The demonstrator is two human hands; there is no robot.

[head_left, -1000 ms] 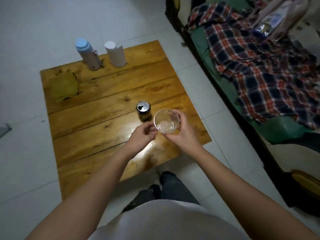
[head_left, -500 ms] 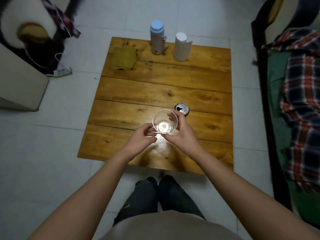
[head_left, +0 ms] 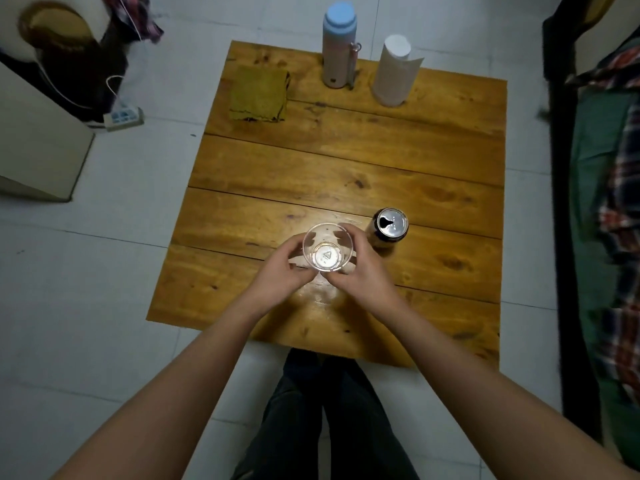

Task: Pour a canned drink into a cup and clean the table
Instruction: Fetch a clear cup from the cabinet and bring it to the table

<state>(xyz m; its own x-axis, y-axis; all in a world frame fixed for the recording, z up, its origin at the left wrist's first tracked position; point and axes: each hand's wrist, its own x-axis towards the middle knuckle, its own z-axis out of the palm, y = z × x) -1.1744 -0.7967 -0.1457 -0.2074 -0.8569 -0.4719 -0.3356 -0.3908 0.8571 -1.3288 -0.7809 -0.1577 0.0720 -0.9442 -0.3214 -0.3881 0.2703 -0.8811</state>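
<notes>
A clear plastic cup (head_left: pixel 328 248) is held upright between two hands above the near half of a wooden table (head_left: pixel 346 174). The fingers (head_left: pixel 294 244) of the left hand (head_left: pixel 281 271) are curled round its left side, and those of the right hand (head_left: pixel 360 271) are wrapped round its right side. The cup is seen from above and appears empty, with a moulded triangle mark on its base.

Just to the right of the cup, an opened dark drink can (head_left: pixel 388 229) is stood upright on the table; what it holds cannot be seen. At the far edge are placed a pale flask with a blue lid (head_left: pixel 338 46) and a white paper roll (head_left: pixel 394 71), with a folded olive cloth (head_left: pixel 260 94) to their left.

White floor tiles are seen all round. A power strip (head_left: pixel 123 117) lies at the left, and a bed with a plaid blanket (head_left: pixel 620 188) runs along the right.

Compared with half a second earlier, the grip on the cup is unchanged, and the cup now sits further left of the can.
</notes>
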